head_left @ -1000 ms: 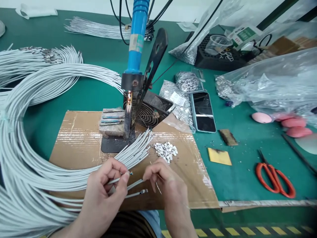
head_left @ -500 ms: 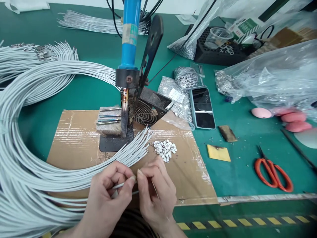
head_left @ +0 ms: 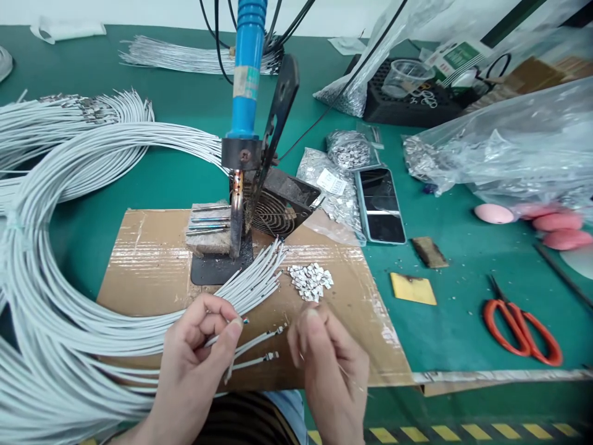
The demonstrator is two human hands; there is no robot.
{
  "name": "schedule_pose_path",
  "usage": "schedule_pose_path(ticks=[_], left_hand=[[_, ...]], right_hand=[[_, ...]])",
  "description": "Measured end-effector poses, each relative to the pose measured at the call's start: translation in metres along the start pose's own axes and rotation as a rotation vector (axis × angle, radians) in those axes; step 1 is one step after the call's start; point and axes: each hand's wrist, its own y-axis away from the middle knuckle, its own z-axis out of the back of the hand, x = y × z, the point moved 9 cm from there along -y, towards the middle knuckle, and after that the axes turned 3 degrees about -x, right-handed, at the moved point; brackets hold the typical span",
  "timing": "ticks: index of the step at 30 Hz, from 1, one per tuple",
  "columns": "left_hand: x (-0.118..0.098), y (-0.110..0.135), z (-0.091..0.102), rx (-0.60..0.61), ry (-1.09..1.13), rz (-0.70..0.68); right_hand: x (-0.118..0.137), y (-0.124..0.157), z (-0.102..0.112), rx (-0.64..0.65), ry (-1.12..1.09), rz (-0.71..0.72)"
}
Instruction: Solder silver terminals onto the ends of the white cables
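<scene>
My left hand [head_left: 197, 361] is closed, pinching a white cable between thumb and forefinger. Small coloured wires [head_left: 245, 321] stick out at the cable's tip. To the right, my right hand [head_left: 331, 364] has its fingers curled together, apart from the cable. A fine thread-like strand shows by its palm, but what the fingertips hold is hidden. Between the hands, two white cables with small white connectors [head_left: 271, 356] on their ends lie over the cardboard [head_left: 384, 352]. Beyond the left hand is a bundle of white cable ends [head_left: 254, 272]. A pile of small white connectors [head_left: 310, 281] sits beyond the right hand.
A blue-handled soldering iron [head_left: 245, 93] stands upright in a clamp over the cardboard, tip down. Coiled white cables [head_left: 34, 259] cover the left side. At right are a phone [head_left: 381, 204], a yellow sponge [head_left: 413, 288], orange-handled scissors [head_left: 522, 327] and plastic bags [head_left: 504, 136].
My right hand has moved right, away from my left hand, uncovering the cable tip and two cables with connectors. My left hand still pinches the cable. The view has shifted slightly.
</scene>
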Motion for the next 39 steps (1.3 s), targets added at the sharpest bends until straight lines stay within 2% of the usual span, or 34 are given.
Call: schedule_pose_path(ticks=[4, 7, 14, 18, 21, 25, 29, 32, 34, 39], left_hand=[[-0.001, 0.003, -0.003, 0.021, -0.006, -0.003], [-0.005, 0.007, -0.004, -0.008, -0.039, -0.037], [-0.015, 0.015, -0.004, -0.125, -0.15, -0.155], [-0.015, 0.017, -0.006, -0.115, -0.159, -0.177], [-0.008, 0.018, -0.005, -0.09, -0.134, -0.146], [0.005, 0.017, -0.005, -0.025, -0.068, -0.085], [0.013, 0.015, -0.009, 0.043, 0.016, 0.017], [0.01, 0.013, -0.012, 0.083, 0.04, 0.058], [0.007, 0.011, -0.013, 0.098, 0.022, 0.076], [0.001, 0.008, -0.008, 0.076, 0.015, 0.075]], right_hand=[[0.006, 0.007, -0.024, 0.154, 0.042, -0.055], [0.012, 0.008, -0.033, 0.206, 0.018, -0.032], [0.011, 0.009, -0.033, 0.213, 0.003, 0.027], [0.009, 0.01, -0.034, 0.224, -0.011, 0.062], [0.008, 0.012, -0.033, 0.176, -0.03, 0.087], [0.019, 0.017, -0.032, 0.112, -0.026, 0.242], [0.042, 0.024, -0.031, 0.085, 0.108, 0.503], [0.057, 0.026, -0.032, 0.131, 0.217, 0.661], [0.059, 0.02, -0.03, 0.193, 0.213, 0.638], [0.042, -0.005, -0.013, 0.214, 0.048, 0.343]])
